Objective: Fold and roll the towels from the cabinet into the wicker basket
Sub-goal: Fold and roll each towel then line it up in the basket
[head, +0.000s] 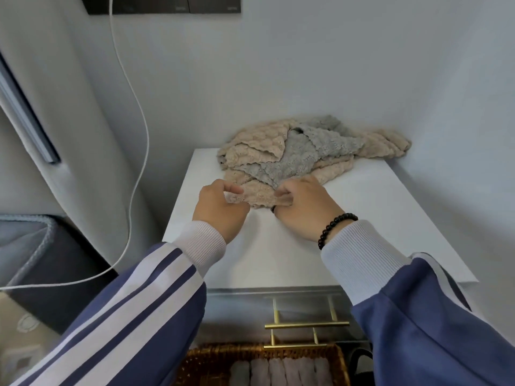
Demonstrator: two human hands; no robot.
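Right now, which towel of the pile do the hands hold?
The beige towel at the pile's near edge: both hands pinch it. The grey towel lies untouched behind.

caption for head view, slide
Both hands pinch a beige towel's edge on the white cabinet; wicker basket below.

A room in a home, likely a bedroom corner: a low white cabinet [362, 218] with brass drawer handles [306, 325] stands against plain pale walls, soft towels [301, 151] heaped on top, a wicker basket [211, 360] of rolled towels on the floor, a charging cable [139, 151] hanging from dark wall sockets [167, 5], grey bedding [25, 240] at left
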